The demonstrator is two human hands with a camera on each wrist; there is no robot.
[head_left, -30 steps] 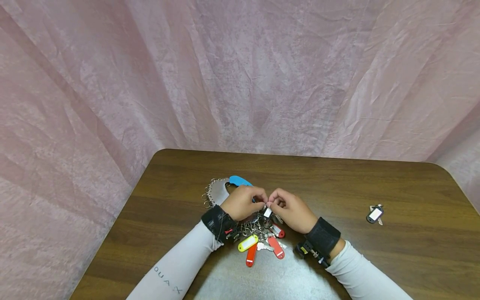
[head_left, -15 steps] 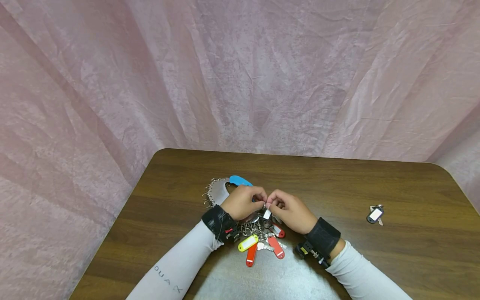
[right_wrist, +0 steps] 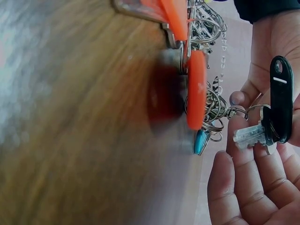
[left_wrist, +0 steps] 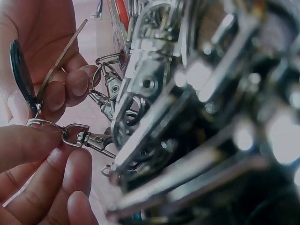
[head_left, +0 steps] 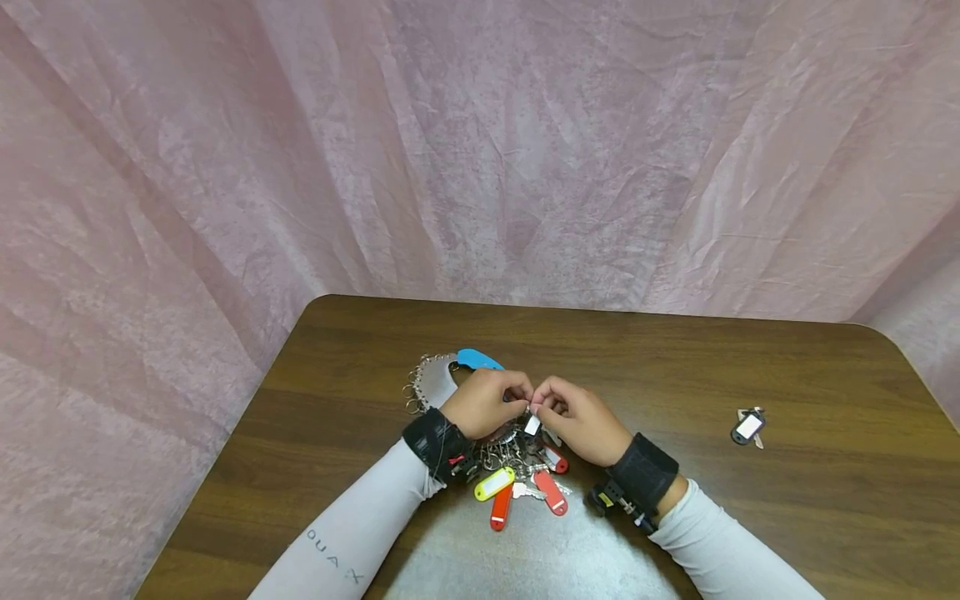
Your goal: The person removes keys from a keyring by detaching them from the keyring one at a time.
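Close together over a bunch of keys, my left hand and right hand meet at the fingertips. Both pinch a small split key ring, which links to a swivel clasp. On that ring hang a black key tag with a white label and a key. The bunch belongs to a curved metal key holder with a blue grip, partly covered by my left hand. Red tags and a yellow tag lie below the hands.
Apart on the right of the brown wooden table lies another black key tag with keys. A pink curtain hangs behind the table's far edge. Light glares off the tabletop near the front.
Almost nothing differs. Both hands keep their pinch, with only slight fingertip movement, and the black tag between them has shifted a little to the left.
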